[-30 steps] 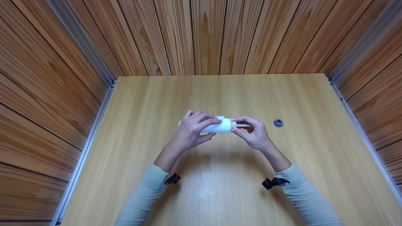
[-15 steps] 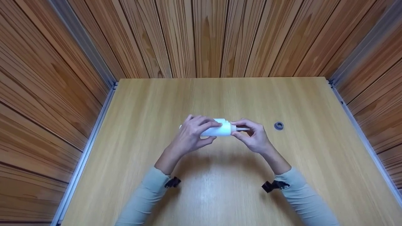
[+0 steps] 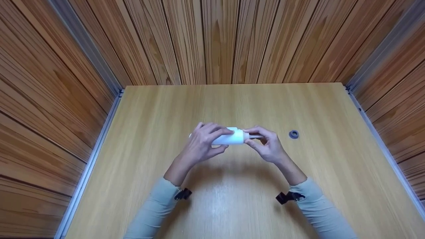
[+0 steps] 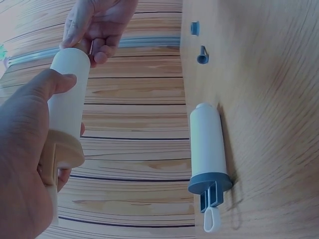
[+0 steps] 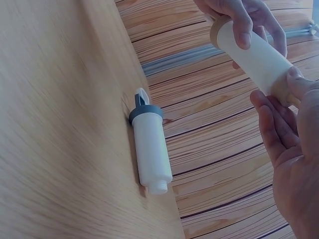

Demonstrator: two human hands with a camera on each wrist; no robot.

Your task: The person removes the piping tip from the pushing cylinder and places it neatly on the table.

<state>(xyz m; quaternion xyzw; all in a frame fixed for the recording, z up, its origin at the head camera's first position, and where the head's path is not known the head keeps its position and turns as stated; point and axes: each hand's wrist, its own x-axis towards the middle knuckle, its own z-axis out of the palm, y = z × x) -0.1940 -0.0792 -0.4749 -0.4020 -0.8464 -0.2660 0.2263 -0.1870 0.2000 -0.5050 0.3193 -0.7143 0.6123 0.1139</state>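
Note:
My left hand (image 3: 203,141) grips the barrel of a white icing syringe (image 3: 235,136), thumb below it and fingers over the top in the head view. A beige collar (image 4: 65,149) with a finger grip sits at the syringe's rear end in the left wrist view. At the front end, my right hand (image 3: 265,145) pinches the base of a thin nozzle (image 3: 255,136) between thumb and fingers. The nozzle points right, its tip partly hidden by the right fingers. In the right wrist view, a beige band (image 5: 284,93) shows at the right fingertips.
A second white syringe (image 4: 208,144) with a dark blue-grey collar and white loop handle lies on the table (image 4: 279,124), mostly hidden in the head view. A dark ring (image 3: 294,134) lies at right. Near it is a dark nozzle (image 4: 203,56) in the left wrist view.
The head view has tipped slightly, so the hands and syringe sit a little lower in it. Both hands keep the same hold.

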